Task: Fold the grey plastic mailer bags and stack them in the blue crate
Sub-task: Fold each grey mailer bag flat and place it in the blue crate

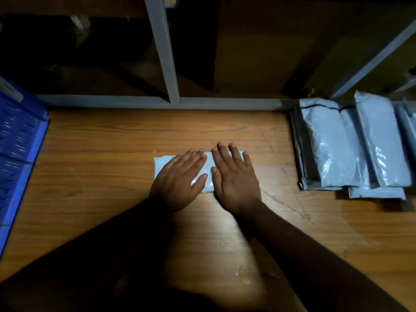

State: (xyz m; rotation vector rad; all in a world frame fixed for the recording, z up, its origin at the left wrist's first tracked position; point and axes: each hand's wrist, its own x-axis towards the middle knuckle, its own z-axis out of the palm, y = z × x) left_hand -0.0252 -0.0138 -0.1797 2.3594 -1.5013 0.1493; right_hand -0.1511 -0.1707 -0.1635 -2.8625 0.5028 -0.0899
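Folded mailer bag (208,174) pinned flat mid-counter (101,154), left hand (180,179) and right hand (234,179) open, fingers straight. Press crease firmly before lifting toward blue crate (20,140) left of bag.

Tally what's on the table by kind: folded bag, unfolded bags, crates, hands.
Folded grey mailer bag, pressed flat under both hands: 1
Unfolded grey mailer bags in the right pile: at least 4 visible; they overlap and run off frame, so exact count unclear
Blue crate, left edge: 1
Hands, left hand and right hand: 2
Total: at least 8
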